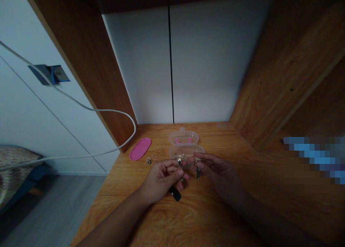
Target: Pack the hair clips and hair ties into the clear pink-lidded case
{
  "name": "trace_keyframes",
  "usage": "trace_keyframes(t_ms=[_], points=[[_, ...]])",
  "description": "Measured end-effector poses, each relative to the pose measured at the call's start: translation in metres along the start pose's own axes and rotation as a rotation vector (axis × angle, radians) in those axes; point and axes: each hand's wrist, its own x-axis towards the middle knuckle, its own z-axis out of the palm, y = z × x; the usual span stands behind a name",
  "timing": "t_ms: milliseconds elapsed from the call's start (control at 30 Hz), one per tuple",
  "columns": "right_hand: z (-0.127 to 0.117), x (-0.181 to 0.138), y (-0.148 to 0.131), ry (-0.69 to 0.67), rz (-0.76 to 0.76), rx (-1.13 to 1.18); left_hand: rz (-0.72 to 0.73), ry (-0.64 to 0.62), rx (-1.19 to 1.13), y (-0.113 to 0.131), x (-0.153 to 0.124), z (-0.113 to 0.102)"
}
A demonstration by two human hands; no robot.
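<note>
My left hand [164, 177] pinches a small shiny metal clip [179, 163] between thumb and fingers, its narrow end pointing down. Close beside it, my right hand [217, 169] grips a similar slim metal clip [198, 173], also hanging downward. The exact kind of both clips is too small to make out. Just behind the fingers stands an open clear plastic case [185, 149], partly hidden by the hands. Its raised clear lid [183, 134] carries a pink handle. Under my left hand lies a black object [175, 194], partly covered by the fingers.
A pink oval tray or cover [140, 149] lies on the wooden desk [172, 225] at the left. Near it is a small tangle of thin loops [150, 160]. A white cable [115, 111] hangs across the left side. Wooden panels [269, 81] enclose the desk.
</note>
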Motion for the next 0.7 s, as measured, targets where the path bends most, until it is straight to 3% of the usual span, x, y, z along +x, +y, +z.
trace_keyframes(t_ms=[333,500,600,700], points=[[0.001,0.0,-0.001,0.024,0.049,0.043,0.029,0.075,0.058,-0.009,-0.001,-0.003],[0.001,-0.002,0.005,-0.016,0.061,0.044,0.247,0.172,0.368,-0.007,-0.005,-0.004],[0.001,-0.003,0.005,-0.062,0.024,0.005,0.375,0.152,0.556,-0.001,-0.005,-0.003],[0.002,-0.004,0.004,-0.094,-0.013,-0.01,0.417,0.119,0.607,0.002,-0.005,-0.002]])
